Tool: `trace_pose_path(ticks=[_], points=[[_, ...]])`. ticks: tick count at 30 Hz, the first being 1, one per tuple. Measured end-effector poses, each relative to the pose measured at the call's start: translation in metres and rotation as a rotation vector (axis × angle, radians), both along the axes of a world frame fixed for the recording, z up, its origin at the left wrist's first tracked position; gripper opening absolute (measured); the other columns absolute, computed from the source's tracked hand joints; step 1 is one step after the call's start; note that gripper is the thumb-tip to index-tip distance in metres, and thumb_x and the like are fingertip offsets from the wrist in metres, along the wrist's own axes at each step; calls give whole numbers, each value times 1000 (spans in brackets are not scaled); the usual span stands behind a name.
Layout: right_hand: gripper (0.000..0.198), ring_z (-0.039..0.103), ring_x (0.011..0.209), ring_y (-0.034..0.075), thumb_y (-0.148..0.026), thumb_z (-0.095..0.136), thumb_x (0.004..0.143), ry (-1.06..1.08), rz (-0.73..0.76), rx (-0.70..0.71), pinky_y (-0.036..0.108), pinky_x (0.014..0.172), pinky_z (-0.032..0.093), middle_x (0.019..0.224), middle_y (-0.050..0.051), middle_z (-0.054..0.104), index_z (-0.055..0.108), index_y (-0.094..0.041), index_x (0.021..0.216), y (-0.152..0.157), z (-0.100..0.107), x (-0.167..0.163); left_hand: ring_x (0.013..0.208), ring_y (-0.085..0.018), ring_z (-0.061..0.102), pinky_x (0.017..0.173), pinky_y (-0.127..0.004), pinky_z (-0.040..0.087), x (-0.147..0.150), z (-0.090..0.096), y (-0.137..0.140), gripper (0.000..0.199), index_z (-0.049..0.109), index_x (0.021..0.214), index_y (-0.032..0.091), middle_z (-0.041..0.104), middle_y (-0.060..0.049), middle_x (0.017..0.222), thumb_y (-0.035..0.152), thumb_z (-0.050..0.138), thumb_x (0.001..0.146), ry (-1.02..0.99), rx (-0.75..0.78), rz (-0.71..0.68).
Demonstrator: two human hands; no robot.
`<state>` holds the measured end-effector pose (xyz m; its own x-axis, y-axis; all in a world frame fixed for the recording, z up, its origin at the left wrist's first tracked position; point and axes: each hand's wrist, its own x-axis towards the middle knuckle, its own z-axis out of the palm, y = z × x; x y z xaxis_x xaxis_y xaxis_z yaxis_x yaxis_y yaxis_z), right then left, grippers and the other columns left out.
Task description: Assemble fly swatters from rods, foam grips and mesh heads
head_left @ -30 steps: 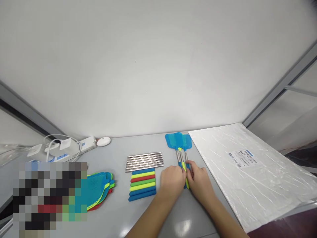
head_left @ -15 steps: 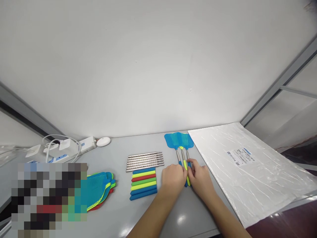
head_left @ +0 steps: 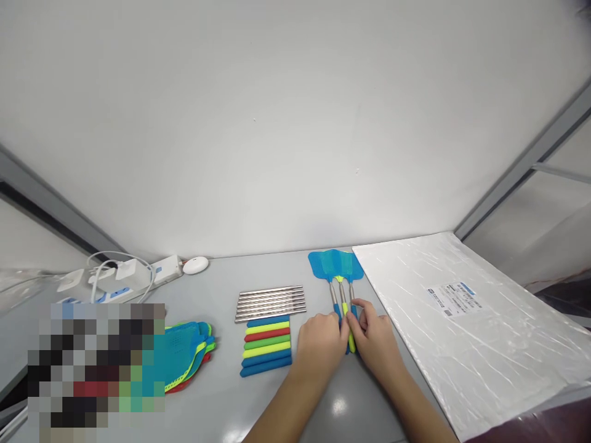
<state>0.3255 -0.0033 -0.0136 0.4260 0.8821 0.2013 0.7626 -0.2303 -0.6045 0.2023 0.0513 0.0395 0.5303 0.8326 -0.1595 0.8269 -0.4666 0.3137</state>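
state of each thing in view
three metal-shafted swatters: heads overlapping
left hand, right hand: touching their handles
silver metal rods: side by side
colourful tubular handles: lined up
multicoloured mesh heads: stacked, partly pixelated
white power strip: adapters plugged in
white plastic-wrapped panel: lying flat
white oval device: lying flat

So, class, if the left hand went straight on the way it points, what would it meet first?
Probably the blue handle of the nearest swatter, close beside the left hand; whether they touch is unclear.

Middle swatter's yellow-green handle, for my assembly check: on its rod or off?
On: the bare metal rod runs straight into the top of the yellow-green handle, with no gap showing.
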Motion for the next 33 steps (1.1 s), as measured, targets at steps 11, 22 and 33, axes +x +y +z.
trace_pose_path(ticks=[11,22,33], points=[[28,52,62,21,-41,44,95,-91,288,105,38,73,38,66,3,61,65,-23,100,-15,12,-14,67,-18,53,62,-31,38,-138,-32,-49,15,61,82,20,57,-4,71,17,49,89,-466,474,59],[29,61,79,18,-33,42,96,-350,732,-37,33,76,36,88,5,68,69,-23,90,130,59,-86,84,-20,49,72,-32,42,-191,-34,-47,11,65,91,23,53,-6,94,22,55,87,-438,385,102],[27,63,82,19,-40,48,93,-260,780,-94,32,77,43,94,4,69,70,-25,93,172,34,-104,80,-23,50,65,-36,40,-192,-66,-38,32,63,106,27,57,-8,93,31,69,75,-522,494,74]])
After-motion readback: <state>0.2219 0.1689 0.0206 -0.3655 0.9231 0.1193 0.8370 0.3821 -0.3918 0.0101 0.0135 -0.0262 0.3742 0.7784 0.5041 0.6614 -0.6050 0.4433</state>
